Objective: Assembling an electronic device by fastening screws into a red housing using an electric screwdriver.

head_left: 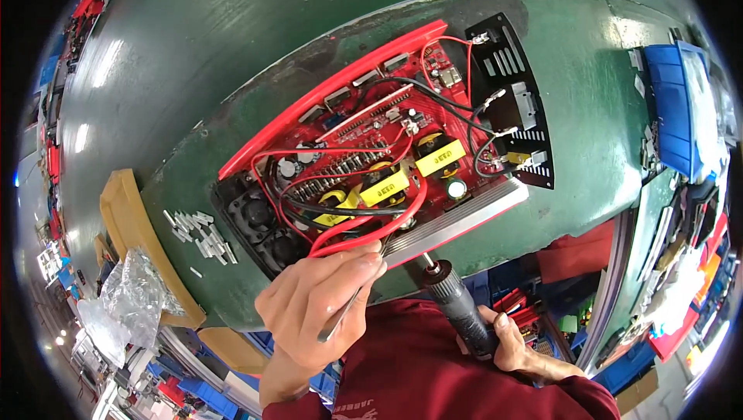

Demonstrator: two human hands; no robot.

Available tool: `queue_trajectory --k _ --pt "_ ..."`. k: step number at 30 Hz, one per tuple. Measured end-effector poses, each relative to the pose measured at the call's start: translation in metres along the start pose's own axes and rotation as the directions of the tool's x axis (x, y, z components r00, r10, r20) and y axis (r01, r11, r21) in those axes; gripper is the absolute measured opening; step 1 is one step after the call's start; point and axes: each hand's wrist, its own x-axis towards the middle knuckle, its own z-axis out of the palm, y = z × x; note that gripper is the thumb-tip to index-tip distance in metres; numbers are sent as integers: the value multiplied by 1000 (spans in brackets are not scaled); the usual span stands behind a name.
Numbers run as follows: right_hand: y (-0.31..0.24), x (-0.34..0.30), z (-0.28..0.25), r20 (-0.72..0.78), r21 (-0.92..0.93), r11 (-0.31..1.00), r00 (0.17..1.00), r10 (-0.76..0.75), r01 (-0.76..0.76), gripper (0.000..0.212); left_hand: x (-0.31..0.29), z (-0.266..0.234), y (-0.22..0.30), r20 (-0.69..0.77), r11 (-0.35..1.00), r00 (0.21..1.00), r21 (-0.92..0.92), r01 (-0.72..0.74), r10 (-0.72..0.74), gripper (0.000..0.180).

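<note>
An open red-cased electronic unit (325, 95) lies on the green bench, its circuit board (371, 157) showing yellow-taped coils, red and black wires and a finned metal heat sink (464, 223). My left hand (321, 308) pinches thin metal tweezers (340, 319) at the unit's near edge, beside a thick red wire (364, 234). My right hand (518, 346) grips a black soldering iron (457, 304), its tip pointing up toward the heat sink, just short of it. A black end panel (518, 103) hangs off the unit by wires.
Several small clear tubes (201, 234) lie on the bench left of the unit. A yellow bin (131, 227) with a clear plastic bag (128, 296) sits at the left edge. A blue bin (673, 110) stands at right. The green bench (588, 95) curves around the work.
</note>
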Motion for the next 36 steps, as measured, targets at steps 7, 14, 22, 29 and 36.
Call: queue_trajectory --k 7,14,22,29,36 --pt "2 -1 1 19 30 999 999 26 -27 83 -1 3 -2 -31 1000 1000 -21 -3 2 21" --pt "4 2 3 2 37 998 999 -53 53 82 1 0 -1 -4 1000 1000 -27 -9 9 22" --pt "2 0 5 -65 -18 999 998 25 -26 66 -2 -1 -7 9 988 1000 -152 -11 12 28" --pt "0 2 -2 54 125 988 995 80 -86 80 -3 -2 -3 -72 959 997 -282 19 -41 21" --pt "-11 17 0 214 264 958 975 58 -115 83 12 -12 8 -380 647 872 -756 -100 -309 9"
